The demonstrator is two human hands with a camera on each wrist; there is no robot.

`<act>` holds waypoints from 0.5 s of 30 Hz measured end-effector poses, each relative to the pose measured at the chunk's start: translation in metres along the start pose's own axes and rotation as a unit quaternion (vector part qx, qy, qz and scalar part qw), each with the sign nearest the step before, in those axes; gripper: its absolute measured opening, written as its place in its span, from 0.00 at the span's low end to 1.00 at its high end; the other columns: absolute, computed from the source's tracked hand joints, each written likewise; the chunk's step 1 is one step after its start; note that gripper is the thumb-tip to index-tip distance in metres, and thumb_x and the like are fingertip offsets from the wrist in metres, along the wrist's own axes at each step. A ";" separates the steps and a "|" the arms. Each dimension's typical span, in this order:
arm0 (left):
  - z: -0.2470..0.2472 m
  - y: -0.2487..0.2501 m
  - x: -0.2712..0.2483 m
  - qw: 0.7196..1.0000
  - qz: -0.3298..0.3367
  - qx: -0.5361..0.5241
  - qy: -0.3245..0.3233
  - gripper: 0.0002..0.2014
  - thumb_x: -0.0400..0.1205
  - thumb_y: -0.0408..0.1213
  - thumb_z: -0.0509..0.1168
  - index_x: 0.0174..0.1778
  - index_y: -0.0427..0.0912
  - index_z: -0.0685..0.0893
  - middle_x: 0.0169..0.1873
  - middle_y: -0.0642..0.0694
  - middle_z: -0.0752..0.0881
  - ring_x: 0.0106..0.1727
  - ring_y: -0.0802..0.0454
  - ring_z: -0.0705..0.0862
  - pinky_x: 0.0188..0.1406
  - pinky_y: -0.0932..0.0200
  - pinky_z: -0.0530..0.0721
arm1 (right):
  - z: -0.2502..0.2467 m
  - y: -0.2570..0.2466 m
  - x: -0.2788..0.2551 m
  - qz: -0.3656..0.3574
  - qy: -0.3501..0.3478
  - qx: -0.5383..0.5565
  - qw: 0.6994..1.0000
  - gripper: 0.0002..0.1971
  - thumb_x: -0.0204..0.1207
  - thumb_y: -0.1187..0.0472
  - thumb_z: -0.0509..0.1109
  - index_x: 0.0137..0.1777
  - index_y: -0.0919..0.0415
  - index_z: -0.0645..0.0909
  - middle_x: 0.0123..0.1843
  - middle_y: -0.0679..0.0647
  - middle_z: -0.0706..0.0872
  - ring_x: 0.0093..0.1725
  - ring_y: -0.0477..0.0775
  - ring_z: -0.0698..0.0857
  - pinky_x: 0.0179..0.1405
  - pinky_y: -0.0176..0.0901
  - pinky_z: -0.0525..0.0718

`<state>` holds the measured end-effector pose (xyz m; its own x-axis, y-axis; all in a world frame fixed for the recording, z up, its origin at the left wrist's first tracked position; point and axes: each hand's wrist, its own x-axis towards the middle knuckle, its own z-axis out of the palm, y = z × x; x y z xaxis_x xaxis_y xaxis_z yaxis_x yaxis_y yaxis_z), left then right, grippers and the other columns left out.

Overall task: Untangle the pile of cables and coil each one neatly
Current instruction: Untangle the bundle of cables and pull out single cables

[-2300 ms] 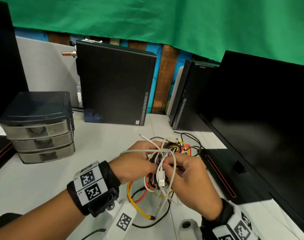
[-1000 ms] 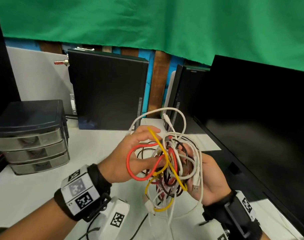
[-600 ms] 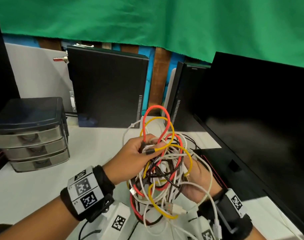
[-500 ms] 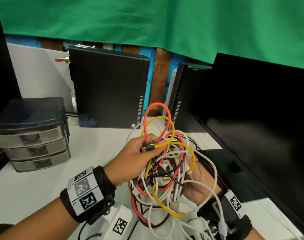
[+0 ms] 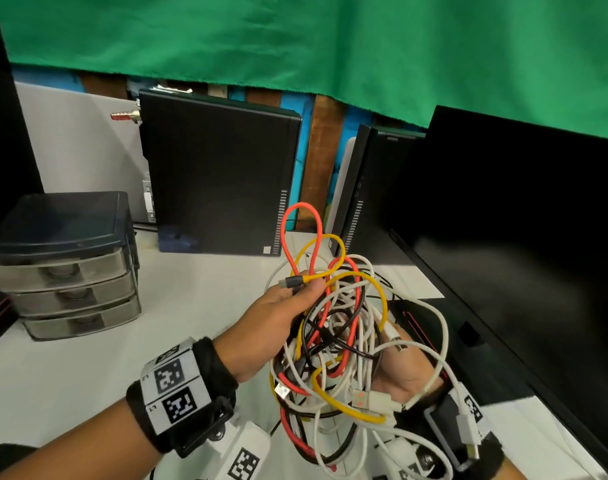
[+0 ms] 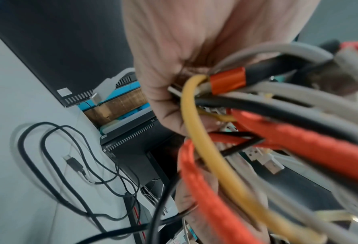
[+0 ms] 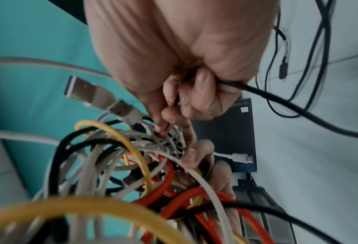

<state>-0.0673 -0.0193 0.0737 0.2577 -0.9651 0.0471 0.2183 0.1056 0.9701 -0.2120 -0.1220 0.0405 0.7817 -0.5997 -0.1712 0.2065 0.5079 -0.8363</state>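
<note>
A tangled bundle of white, red, yellow and black cables (image 5: 333, 334) hangs in the air above the white desk (image 5: 88, 358). My left hand (image 5: 278, 313) grips the top of the bundle, pinching the yellow cable's grey plug (image 5: 290, 281) with red and yellow loops (image 5: 300, 233) sticking up above it. My right hand (image 5: 404, 365) holds the bundle from below and the right, palm up, fingers curled into the strands. In the right wrist view its fingers (image 7: 186, 102) pinch a black cable (image 7: 278, 102). In the left wrist view the left hand (image 6: 184, 66) grips several strands.
A black PC case (image 5: 219, 174) stands behind, a second one (image 5: 361, 188) to its right. A large dark monitor (image 5: 510, 237) fills the right side. A small drawer unit (image 5: 63, 261) sits at the left. Another black cable (image 6: 73, 165) lies loose on the desk.
The bundle was on the desk, then both hands lifted and turned it. The left hand moved to the top and took the yellow cable's plug; the right hand went underneath, palm up.
</note>
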 end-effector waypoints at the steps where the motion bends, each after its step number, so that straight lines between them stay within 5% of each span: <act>1: 0.000 -0.001 0.000 1.000 -0.003 -0.001 -0.003 0.19 0.79 0.50 0.62 0.59 0.44 0.89 0.54 0.45 0.93 0.58 0.49 0.91 0.70 0.51 0.81 | 0.001 -0.002 -0.001 0.000 0.010 0.003 1.000 0.41 0.53 0.49 0.93 0.62 0.68 0.80 0.51 0.80 0.66 0.39 0.68 0.72 0.38 0.48 0.62; 2: 0.000 -0.002 -0.001 1.000 -0.004 0.001 -0.009 0.19 0.79 0.49 0.62 0.59 0.44 0.89 0.54 0.44 0.93 0.58 0.49 0.91 0.68 0.52 0.82 | 0.000 -0.003 -0.004 -0.012 0.020 0.005 1.000 0.42 0.47 0.51 0.95 0.59 0.72 0.84 0.53 0.86 0.73 0.43 0.72 0.80 0.40 0.49 0.79; 3: 0.000 -0.002 -0.002 1.000 -0.003 0.008 -0.015 0.19 0.80 0.49 0.62 0.60 0.44 0.88 0.55 0.44 0.93 0.58 0.48 0.91 0.66 0.54 0.84 | 0.000 -0.003 -0.007 -0.026 0.021 -0.007 0.999 0.44 0.47 0.51 0.95 0.60 0.75 0.83 0.59 0.86 0.77 0.52 0.76 0.83 0.54 0.61 0.86; 5: 0.001 -0.003 -0.002 1.000 0.009 0.019 -0.016 0.17 0.82 0.44 0.62 0.62 0.42 0.87 0.55 0.45 0.92 0.58 0.49 0.91 0.59 0.60 0.86 | 0.005 -0.005 -0.013 -0.045 0.011 -0.030 0.998 0.48 0.56 0.47 0.91 0.69 0.79 0.78 0.71 0.86 0.73 0.68 0.86 0.76 0.75 0.80 0.69; 7: -0.001 -0.003 0.000 0.999 0.021 0.041 -0.001 0.14 0.85 0.39 0.63 0.62 0.38 0.86 0.52 0.47 0.93 0.55 0.53 0.91 0.54 0.64 0.87 | 0.005 -0.006 -0.012 -0.080 0.014 -0.062 0.995 0.47 0.58 0.44 0.89 0.67 0.78 0.79 0.69 0.87 0.74 0.67 0.86 0.76 0.74 0.84 0.67; 9: -0.005 -0.002 0.003 0.995 0.039 0.090 0.011 0.15 0.86 0.41 0.64 0.60 0.32 0.85 0.52 0.40 0.91 0.55 0.47 0.90 0.62 0.54 0.87 | 0.012 -0.015 -0.014 -0.111 0.025 -0.149 0.982 0.40 0.59 0.41 0.86 0.59 0.76 0.84 0.61 0.83 0.82 0.59 0.83 0.82 0.68 0.78 0.78; 11: -0.010 0.001 0.005 0.990 0.046 0.129 0.020 0.20 0.85 0.47 0.67 0.55 0.30 0.83 0.50 0.34 0.89 0.53 0.39 0.88 0.68 0.40 0.83 | 0.013 -0.032 -0.015 -0.154 0.045 -0.275 0.948 0.21 0.71 0.46 0.81 0.47 0.67 0.89 0.47 0.67 0.91 0.48 0.72 0.87 0.52 0.56 0.89; 12: -0.013 0.001 0.007 0.989 0.047 0.133 0.034 0.19 0.85 0.48 0.67 0.51 0.31 0.83 0.45 0.40 0.89 0.48 0.45 0.87 0.65 0.44 0.84 | 0.010 -0.042 -0.017 -0.174 0.075 -0.339 0.921 0.09 0.78 0.54 0.76 0.45 0.61 0.91 0.43 0.58 0.92 0.44 0.62 0.87 0.45 0.46 0.87; 15: -0.017 0.005 0.009 0.977 0.074 0.177 0.098 0.08 0.86 0.43 0.67 0.42 0.46 0.86 0.36 0.65 0.89 0.42 0.71 0.85 0.48 0.76 0.79 | -0.005 -0.079 -0.031 -0.259 0.193 -0.357 0.876 0.11 0.83 0.64 0.68 0.47 0.53 0.92 0.42 0.51 0.91 0.44 0.51 0.84 0.46 0.45 0.80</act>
<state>-0.0476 -0.0238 0.0748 0.4440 -0.8777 0.1801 -0.1653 0.1172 0.9792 -0.2555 -0.1471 0.1093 0.4066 -0.8698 0.2793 -0.0546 -0.3283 -0.9430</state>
